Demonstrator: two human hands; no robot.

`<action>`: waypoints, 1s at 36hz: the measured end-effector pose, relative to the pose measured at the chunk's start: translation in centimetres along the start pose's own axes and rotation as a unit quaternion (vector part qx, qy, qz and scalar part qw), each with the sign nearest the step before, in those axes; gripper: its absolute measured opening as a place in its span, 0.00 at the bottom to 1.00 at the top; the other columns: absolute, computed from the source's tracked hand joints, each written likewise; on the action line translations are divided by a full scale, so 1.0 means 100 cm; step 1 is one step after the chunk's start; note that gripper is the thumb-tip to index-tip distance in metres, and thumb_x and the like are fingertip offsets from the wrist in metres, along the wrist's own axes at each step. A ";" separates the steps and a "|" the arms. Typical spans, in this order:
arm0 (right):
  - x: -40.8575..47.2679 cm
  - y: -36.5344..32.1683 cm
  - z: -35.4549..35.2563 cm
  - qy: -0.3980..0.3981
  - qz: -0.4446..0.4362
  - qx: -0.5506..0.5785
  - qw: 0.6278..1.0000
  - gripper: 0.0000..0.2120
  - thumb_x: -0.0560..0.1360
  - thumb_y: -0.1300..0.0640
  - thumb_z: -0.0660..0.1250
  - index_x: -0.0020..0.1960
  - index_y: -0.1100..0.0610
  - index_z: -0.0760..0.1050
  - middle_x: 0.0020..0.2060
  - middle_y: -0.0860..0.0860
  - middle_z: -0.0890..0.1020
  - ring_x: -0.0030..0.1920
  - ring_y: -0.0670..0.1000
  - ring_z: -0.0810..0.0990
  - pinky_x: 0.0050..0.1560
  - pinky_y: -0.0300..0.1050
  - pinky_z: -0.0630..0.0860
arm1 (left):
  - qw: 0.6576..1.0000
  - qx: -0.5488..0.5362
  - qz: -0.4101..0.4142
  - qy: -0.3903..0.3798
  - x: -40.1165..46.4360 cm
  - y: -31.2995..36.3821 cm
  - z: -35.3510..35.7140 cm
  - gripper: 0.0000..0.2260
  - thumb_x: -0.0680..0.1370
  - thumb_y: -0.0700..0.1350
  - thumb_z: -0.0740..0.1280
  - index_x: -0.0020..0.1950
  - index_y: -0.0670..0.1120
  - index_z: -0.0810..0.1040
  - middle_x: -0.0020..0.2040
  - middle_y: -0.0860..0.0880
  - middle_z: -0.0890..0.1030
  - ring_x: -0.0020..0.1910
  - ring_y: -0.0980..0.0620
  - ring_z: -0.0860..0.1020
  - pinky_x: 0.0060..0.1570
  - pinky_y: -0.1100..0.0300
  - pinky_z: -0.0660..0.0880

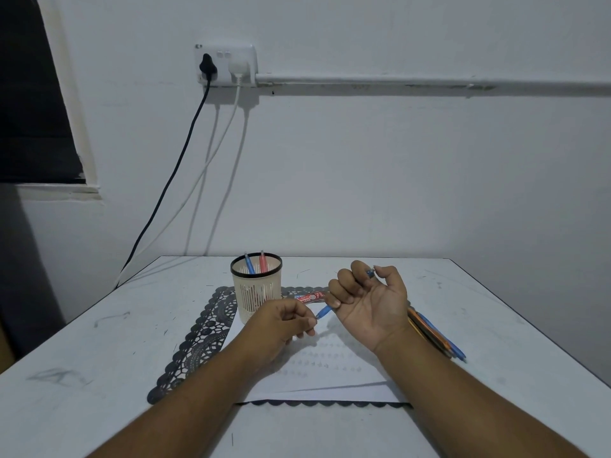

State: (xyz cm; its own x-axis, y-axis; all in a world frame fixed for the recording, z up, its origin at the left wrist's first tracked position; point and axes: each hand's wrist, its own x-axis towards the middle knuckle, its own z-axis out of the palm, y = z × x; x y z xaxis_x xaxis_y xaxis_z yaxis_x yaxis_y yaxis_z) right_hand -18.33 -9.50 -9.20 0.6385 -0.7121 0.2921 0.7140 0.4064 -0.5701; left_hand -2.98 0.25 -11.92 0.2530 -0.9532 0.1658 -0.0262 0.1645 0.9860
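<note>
Gripping a blue pen (325, 311), the right hand (370, 305) sits palm-up over the far part of the paper sheet (330, 375). Its fingers curl round the barrel, one end pokes out by the thumb, and the tip end juts left. The left hand (281, 325) is right at that tip, fingertips bunched together; whether they actually pinch it, I cannot tell.

Room to move: the table (82, 375) stretches wide to the left of the black lace mat (205, 332) and runs on to the near edge. The right edge lies close beyond a loose row of pencils (436, 335). On the far side, the wall (363, 176) hems it in.

Now the pen cup (256, 292), on the mat just left of the hands: a second blue pen (248, 263) and a red pen (263, 263) stand inside.
</note>
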 end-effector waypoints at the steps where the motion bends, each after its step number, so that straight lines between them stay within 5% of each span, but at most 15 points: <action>1: 0.000 0.000 0.000 -0.002 -0.001 0.002 1.000 0.13 0.74 0.50 0.53 0.34 0.53 0.56 0.30 0.50 0.58 0.33 0.52 0.53 0.37 0.48 0.55 | 1.000 -0.002 -0.001 0.001 0.000 0.000 0.000 0.07 0.76 0.28 0.70 0.40 0.37 0.82 0.35 0.40 0.80 0.31 0.54 0.73 0.33 0.67 0.70; 27: 0.001 0.002 0.000 0.015 -0.004 0.030 0.999 0.16 0.77 0.47 0.52 0.34 0.54 0.58 0.31 0.50 0.57 0.33 0.51 0.53 0.37 0.48 0.55 | 1.000 -0.018 -0.006 0.002 0.000 0.001 0.001 0.01 0.76 0.27 0.69 0.46 0.30 0.80 0.35 0.40 0.80 0.30 0.55 0.72 0.31 0.68 0.68; 36: 0.000 -0.004 0.000 0.034 -0.010 0.059 0.998 0.16 0.79 0.47 0.50 0.34 0.53 0.59 0.30 0.49 0.58 0.33 0.51 0.53 0.34 0.47 0.59 | 1.000 -0.013 0.002 0.001 -0.001 0.001 0.000 0.07 0.76 0.24 0.66 0.49 0.31 0.81 0.38 0.39 0.82 0.32 0.54 0.73 0.33 0.68 0.69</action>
State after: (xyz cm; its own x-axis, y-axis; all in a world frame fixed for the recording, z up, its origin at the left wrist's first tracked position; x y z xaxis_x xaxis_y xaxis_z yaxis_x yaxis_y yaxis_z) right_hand -18.60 -9.66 -8.94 0.6063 -0.7557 0.2476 0.7575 0.4541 -0.4690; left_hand -2.95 0.34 -11.82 0.2550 -0.9521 0.1687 -0.0019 0.1740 0.9847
